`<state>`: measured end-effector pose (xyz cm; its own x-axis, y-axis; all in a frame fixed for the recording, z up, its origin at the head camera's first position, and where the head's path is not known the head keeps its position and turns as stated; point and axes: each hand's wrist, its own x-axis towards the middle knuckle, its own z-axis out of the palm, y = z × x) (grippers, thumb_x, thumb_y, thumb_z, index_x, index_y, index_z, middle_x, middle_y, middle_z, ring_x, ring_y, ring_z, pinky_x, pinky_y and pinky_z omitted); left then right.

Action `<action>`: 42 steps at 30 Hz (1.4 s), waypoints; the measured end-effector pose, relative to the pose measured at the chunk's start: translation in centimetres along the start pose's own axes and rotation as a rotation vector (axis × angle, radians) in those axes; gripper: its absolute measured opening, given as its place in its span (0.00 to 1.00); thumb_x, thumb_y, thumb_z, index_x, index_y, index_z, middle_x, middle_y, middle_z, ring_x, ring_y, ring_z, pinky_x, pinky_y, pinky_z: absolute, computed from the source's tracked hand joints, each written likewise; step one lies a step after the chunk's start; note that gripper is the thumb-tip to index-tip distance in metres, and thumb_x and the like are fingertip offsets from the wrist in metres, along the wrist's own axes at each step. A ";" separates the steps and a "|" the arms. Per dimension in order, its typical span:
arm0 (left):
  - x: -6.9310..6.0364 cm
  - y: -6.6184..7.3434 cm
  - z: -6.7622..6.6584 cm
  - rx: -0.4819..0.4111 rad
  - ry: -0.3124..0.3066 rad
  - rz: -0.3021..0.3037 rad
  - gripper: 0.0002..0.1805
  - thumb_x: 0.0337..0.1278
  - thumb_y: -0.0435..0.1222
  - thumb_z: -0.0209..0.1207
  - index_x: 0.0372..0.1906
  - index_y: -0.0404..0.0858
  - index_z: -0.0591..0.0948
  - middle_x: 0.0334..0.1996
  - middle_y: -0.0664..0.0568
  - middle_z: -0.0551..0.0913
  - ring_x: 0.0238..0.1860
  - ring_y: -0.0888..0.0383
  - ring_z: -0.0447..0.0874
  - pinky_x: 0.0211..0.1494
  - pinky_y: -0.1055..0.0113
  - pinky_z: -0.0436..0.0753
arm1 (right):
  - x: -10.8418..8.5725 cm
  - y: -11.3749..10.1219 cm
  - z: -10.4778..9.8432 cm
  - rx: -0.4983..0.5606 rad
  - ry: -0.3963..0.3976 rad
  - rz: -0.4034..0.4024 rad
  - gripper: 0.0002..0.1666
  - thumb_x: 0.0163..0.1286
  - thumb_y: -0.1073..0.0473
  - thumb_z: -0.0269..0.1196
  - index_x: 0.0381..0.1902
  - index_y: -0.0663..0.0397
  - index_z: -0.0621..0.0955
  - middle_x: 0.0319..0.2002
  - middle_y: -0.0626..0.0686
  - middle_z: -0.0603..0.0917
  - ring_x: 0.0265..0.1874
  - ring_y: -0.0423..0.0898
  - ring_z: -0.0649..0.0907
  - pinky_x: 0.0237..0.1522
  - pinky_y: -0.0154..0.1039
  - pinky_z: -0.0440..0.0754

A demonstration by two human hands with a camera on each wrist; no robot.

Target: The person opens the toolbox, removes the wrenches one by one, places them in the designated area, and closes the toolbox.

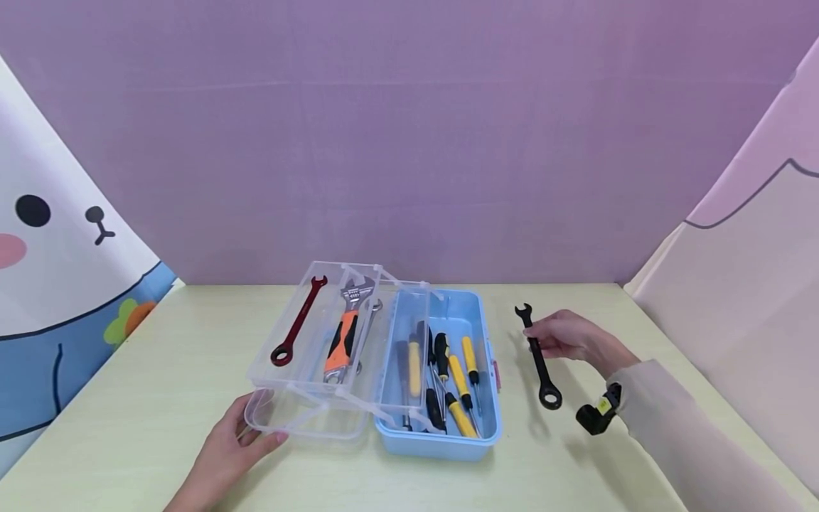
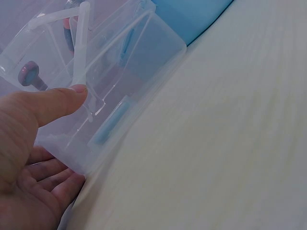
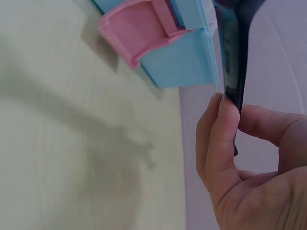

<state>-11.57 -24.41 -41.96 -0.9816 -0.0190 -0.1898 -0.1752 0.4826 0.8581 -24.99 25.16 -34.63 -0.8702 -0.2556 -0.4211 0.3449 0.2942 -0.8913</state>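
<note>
My right hand (image 1: pixel 566 337) pinches a black combination wrench (image 1: pixel 542 370) near its open end, above the table to the right of the blue toolbox (image 1: pixel 441 446). In the right wrist view, thumb and fingertips meet on the wrench's dark handle (image 3: pixel 232 57). My left hand (image 1: pixel 233 444) holds the near left corner of the toolbox's clear lid (image 1: pixel 320 425), thumb over the edge and fingers outside. Above the lid, the clear tray (image 1: pixel 269 375) bears a red wrench (image 1: pixel 299 321), an orange-handled adjustable wrench (image 1: pixel 345 331) and a silver wrench (image 1: pixel 370 334), partly hidden.
Several yellow and black screwdrivers (image 1: pixel 459 377) lie in the toolbox. White hinge arms (image 1: pixel 358 402) link tray and box. A pink latch (image 3: pixel 139 31) sticks out from the box's right side. A purple cloth (image 1: pixel 409 142) stands behind the table (image 1: pixel 160 370).
</note>
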 end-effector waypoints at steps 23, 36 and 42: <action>0.1 0.1 0.0 -0.016 0.004 0.016 0.46 0.53 0.45 0.67 0.69 0.32 0.54 0.70 0.33 0.57 0.71 0.35 0.56 0.63 0.58 0.74 | 0.8 3.8 0.4 -0.077 0.073 0.026 0.09 0.66 0.65 0.58 0.40 0.69 0.77 0.19 0.45 0.80 0.19 0.36 0.80 0.25 0.27 0.83; 0.4 -0.3 0.1 0.003 0.011 0.033 0.45 0.55 0.43 0.66 0.70 0.31 0.53 0.70 0.30 0.57 0.70 0.35 0.57 0.62 0.58 0.76 | 1.4 4.9 1.2 -0.129 0.136 0.054 0.10 0.64 0.67 0.59 0.40 0.71 0.74 0.17 0.47 0.78 0.15 0.36 0.78 0.21 0.27 0.83; 0.4 -0.2 0.1 0.012 0.012 0.015 0.46 0.54 0.45 0.66 0.70 0.32 0.54 0.70 0.31 0.57 0.70 0.36 0.56 0.64 0.57 0.74 | 1.3 4.7 1.4 -0.181 0.172 0.068 0.10 0.63 0.68 0.60 0.39 0.71 0.73 0.16 0.48 0.77 0.12 0.35 0.77 0.19 0.27 0.82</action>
<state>-11.96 -24.40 -42.23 -0.9851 -0.0224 -0.1707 -0.1594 0.4937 0.8549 -23.99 24.89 -39.61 -0.8995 -0.0742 -0.4305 0.3493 0.4695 -0.8109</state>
